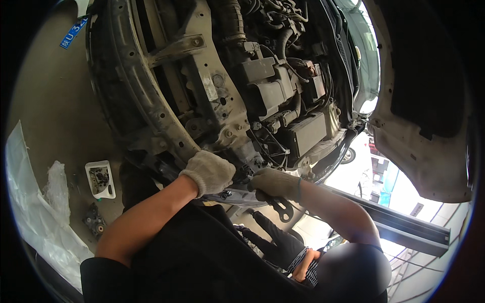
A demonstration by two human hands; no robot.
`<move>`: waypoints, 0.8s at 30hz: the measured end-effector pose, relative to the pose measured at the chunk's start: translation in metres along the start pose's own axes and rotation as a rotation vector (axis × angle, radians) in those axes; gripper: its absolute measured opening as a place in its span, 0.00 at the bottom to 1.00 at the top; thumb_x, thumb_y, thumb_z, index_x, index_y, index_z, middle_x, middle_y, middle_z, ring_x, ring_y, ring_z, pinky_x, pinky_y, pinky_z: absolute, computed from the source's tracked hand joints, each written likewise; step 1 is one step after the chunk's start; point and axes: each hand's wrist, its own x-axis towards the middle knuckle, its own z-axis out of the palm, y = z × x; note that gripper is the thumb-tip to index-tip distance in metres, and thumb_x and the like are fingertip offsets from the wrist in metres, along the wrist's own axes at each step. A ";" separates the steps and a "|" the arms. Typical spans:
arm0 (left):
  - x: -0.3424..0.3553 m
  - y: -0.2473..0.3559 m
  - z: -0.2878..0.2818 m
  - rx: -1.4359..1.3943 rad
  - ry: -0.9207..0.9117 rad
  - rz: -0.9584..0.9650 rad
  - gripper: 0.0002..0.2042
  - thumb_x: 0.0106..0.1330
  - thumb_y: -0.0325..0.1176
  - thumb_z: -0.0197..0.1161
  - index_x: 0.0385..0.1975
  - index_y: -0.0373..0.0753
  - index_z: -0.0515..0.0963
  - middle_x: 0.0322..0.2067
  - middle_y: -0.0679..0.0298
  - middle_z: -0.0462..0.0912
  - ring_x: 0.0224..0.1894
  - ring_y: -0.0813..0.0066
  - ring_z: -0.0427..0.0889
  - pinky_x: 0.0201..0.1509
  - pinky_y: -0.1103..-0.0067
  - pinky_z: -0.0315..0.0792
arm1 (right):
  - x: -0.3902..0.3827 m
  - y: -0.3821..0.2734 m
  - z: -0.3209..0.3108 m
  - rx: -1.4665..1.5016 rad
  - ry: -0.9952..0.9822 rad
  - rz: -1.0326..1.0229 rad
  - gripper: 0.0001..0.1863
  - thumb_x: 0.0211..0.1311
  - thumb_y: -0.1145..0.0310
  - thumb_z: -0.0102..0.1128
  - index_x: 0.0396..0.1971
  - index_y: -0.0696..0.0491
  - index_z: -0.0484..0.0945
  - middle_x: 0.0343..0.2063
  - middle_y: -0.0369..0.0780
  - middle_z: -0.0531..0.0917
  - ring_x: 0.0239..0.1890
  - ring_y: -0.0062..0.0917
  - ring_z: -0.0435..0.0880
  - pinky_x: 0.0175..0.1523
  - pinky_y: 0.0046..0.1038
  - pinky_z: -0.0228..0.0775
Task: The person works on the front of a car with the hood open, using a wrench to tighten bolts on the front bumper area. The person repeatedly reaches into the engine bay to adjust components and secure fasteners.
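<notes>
Both of my hands wear pale knitted work gloves and meet at the front corner of a car's open engine bay. My left hand (209, 172) is closed into a fist beside the end of the bare front crossbeam (161, 113); anything inside its fingers is hidden. My right hand (275, 183), a little to the right, has its fingers curled round a black tool with a looped end (284, 211), which sticks out below the palm. Its other end is hidden. Between the hands lies a dark headlight-corner area with small parts (247, 160), too cluttered to make out.
The raised hood (429, 101) hangs at the right. A black box-shaped cover (307, 134) sits in the engine bay. On the floor at left are a white tray (112, 189) of small hardware and plastic sheeting (38, 217). Another person (283, 242) is below the car's corner.
</notes>
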 end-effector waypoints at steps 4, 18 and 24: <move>0.003 -0.002 0.005 0.005 -0.040 -0.003 0.14 0.60 0.48 0.65 0.28 0.43 0.82 0.26 0.60 0.85 0.31 0.60 0.87 0.33 0.65 0.78 | -0.005 -0.001 0.006 0.300 -0.021 -0.004 0.14 0.66 0.67 0.52 0.33 0.62 0.81 0.19 0.43 0.80 0.22 0.31 0.81 0.30 0.32 0.75; 0.000 -0.004 0.005 0.007 0.055 0.028 0.15 0.60 0.49 0.65 0.27 0.43 0.80 0.24 0.61 0.84 0.29 0.61 0.86 0.31 0.65 0.77 | -0.023 0.018 0.023 0.756 0.119 -0.078 0.15 0.70 0.63 0.52 0.40 0.60 0.79 0.16 0.37 0.78 0.12 0.19 0.74 0.18 0.22 0.65; 0.001 0.000 -0.004 -0.010 0.017 0.014 0.14 0.60 0.48 0.66 0.27 0.43 0.82 0.24 0.60 0.85 0.30 0.59 0.87 0.33 0.64 0.78 | -0.001 0.024 0.007 0.211 0.130 -0.122 0.18 0.66 0.62 0.49 0.35 0.65 0.78 0.24 0.45 0.82 0.27 0.30 0.84 0.34 0.33 0.75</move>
